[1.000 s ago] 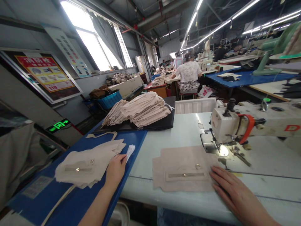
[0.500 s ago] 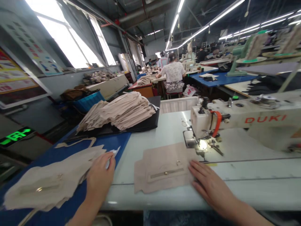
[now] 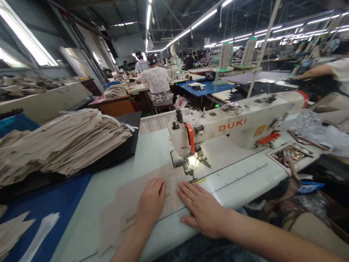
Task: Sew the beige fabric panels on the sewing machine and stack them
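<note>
A beige fabric panel (image 3: 120, 198) lies on the pale sewing table, its right end close to the needle area of the sewing machine (image 3: 181, 140). Over the middle of the panel is my left hand (image 3: 151, 202), fingers curled and pressed together; what they pinch, if anything, is hidden. A zipped slot (image 3: 131, 218) in the panel shows partly beside that wrist. My right hand (image 3: 203, 209) rests flat along the panel's right edge, fingers stretched out, just in front of the lit presser foot.
At the left, a thick stack of beige fabric pieces (image 3: 81, 142) sits on black material. White strips (image 3: 40, 236) lie on a blue surface (image 3: 68, 207). A tray of small metal parts (image 3: 293, 154) is at the right. Co-workers sit farther off.
My left hand has moved right, from beside the left-hand fabric pieces onto the panel. The right hand still lies at the panel's right edge. The view has turned right.
</note>
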A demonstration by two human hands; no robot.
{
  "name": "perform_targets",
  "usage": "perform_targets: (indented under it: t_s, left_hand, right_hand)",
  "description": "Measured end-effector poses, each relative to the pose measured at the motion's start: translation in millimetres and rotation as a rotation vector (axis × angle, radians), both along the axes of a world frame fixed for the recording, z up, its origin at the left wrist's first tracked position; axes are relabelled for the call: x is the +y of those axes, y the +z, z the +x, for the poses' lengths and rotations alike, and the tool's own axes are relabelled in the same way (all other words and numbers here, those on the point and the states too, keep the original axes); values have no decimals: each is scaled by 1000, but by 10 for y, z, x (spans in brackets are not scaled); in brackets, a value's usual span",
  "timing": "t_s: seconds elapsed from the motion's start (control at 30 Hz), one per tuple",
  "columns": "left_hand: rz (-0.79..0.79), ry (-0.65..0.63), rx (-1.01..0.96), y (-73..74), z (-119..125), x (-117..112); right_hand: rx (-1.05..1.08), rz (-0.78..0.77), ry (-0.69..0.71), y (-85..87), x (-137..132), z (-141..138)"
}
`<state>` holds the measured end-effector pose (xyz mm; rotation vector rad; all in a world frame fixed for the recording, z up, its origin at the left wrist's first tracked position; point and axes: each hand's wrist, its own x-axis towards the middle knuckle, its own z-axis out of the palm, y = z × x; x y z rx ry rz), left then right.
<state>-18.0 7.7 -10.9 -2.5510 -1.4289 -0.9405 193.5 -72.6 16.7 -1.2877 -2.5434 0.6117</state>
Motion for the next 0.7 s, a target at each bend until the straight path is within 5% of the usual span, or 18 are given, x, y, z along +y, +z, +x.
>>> perform_targets:
  t_s: [0.17, 0.4, 0.7]
  left_hand:
    - [-34, -13, 43, 16, -53, 52]
    - [141, -91, 148, 89, 125, 6]
    - [-127, -201, 410, 107, 258, 15]
  right_hand:
    - [25, 33, 59, -24, -32, 166]
    - [69, 33, 38, -45, -42, 172]
    - [62, 55, 46, -35, -22, 203]
